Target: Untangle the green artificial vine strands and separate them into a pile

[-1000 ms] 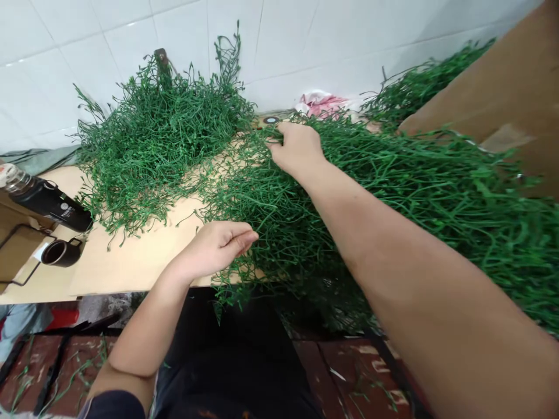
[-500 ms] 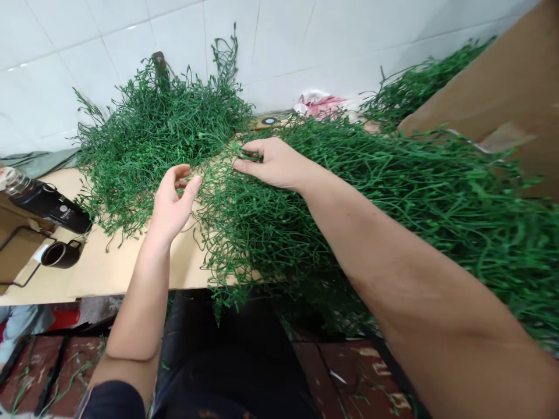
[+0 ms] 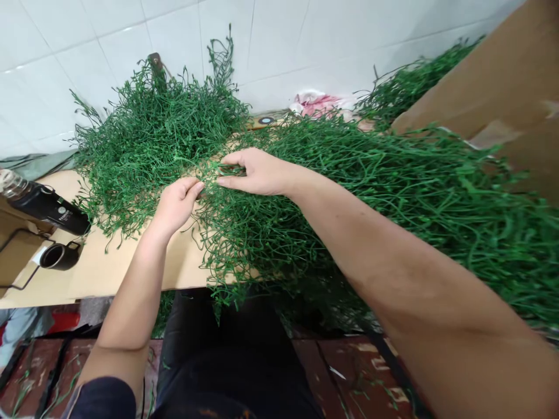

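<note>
My right hand [image 3: 257, 171] curls around a small bunch of thin green budded stems [image 3: 236, 169], with thumb and fingers closed on it. Just to its left is my left hand [image 3: 177, 203], thumb and forefinger pinched together at the tips of the stems in my right hand. Whether something sits in that pinch is too small to tell. Under and beyond my right arm spreads a large heap of long green stems [image 3: 384, 180]. A second pile of budded stems [image 3: 152, 128] lies behind my left hand, against the wall.
A tan board [image 3: 126, 262] covers the tabletop. At the left are a dark mug [image 3: 61, 256] and a black flask [image 3: 52, 209]. A brown cardboard sheet [image 3: 493, 87] leans at the right. A pink and white cloth [image 3: 321, 105] lies by the tiled wall [image 3: 279, 46].
My right hand has moved left and slightly down with its stems, closer to my left hand. The left thumb and fingers have closed from apart into a pinch.
</note>
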Tool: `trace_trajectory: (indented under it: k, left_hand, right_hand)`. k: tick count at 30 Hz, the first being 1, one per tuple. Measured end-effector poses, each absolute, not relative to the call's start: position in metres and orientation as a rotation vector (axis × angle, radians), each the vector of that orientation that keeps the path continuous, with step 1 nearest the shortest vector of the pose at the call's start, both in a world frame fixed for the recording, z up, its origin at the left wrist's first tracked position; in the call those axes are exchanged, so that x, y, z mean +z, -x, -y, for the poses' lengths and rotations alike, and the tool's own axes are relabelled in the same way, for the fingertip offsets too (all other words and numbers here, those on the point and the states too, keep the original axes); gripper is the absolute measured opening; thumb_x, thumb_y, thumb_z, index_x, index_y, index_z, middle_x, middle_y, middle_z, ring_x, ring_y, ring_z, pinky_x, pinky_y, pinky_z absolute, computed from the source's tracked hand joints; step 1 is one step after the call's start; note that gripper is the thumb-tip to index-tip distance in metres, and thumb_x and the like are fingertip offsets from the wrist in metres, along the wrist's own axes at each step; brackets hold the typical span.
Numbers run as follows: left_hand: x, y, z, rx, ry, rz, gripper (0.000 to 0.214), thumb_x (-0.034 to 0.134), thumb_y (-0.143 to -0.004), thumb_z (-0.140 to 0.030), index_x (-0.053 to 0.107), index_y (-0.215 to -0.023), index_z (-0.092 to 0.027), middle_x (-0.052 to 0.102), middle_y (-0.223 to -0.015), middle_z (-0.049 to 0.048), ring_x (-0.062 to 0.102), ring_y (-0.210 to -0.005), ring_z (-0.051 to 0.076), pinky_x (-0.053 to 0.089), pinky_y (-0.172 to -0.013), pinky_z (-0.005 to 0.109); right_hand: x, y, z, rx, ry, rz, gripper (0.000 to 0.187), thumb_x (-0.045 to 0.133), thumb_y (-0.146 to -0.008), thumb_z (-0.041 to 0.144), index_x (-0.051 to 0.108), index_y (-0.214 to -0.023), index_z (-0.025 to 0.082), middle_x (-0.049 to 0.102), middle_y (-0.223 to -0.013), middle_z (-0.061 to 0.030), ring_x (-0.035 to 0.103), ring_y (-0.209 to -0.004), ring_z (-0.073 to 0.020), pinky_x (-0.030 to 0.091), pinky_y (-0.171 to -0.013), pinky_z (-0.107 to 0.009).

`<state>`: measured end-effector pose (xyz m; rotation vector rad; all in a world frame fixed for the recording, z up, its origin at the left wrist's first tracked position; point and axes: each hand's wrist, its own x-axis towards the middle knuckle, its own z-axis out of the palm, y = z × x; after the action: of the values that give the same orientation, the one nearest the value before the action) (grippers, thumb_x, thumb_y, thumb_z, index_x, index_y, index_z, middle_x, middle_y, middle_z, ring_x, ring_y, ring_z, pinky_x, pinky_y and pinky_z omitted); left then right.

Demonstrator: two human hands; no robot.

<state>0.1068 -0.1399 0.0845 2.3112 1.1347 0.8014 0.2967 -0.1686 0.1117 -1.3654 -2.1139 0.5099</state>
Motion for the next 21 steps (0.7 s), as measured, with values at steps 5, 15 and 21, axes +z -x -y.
trace_trajectory:
  k: [5,15,21]
  left_hand:
    - [0.086,-0.1,0.142,0.826,-2.497,-1.221,0.031,0.043,-0.085,-0.034,0.044,-0.058,-0.018,0.047,-0.063,0.0006,0.043,-0.065,0.014,0.032,-0.064,0.027]
    - [0.078,-0.126,0.181,0.72,-2.232,-1.105,0.035,0.034,-0.088,-0.028,0.037,-0.055,-0.019,0.04,-0.051,-0.0029,0.038,-0.053,0.01,0.032,-0.059,0.025]
    - [0.087,-0.107,0.212,0.578,-2.331,-0.793,0.037,0.035,-0.089,-0.033,0.041,-0.057,-0.018,0.046,-0.056,-0.0017,0.046,-0.058,0.01,0.037,-0.061,0.024]
  right_hand:
    - [0.108,-0.295,0.165,0.359,1.515,2.122,0.013,0.053,-0.073,0.025,0.058,-0.077,0.014,0.054,-0.069,-0.0022,0.046,-0.066,-0.0129,0.037,-0.063,-0.027]
    - [0.096,-0.285,0.144,-0.19,1.915,1.797,0.03,0.047,-0.073,0.008,0.057,-0.1,0.013,0.063,-0.097,-0.0154,0.059,-0.082,-0.0236,0.04,-0.071,-0.035]
    - [0.085,-0.348,0.125,-0.063,2.034,1.465,0.03,0.049,-0.075,0.014,0.062,-0.102,0.012,0.065,-0.091,-0.0152,0.058,-0.086,-0.0242,0.041,-0.072,-0.035]
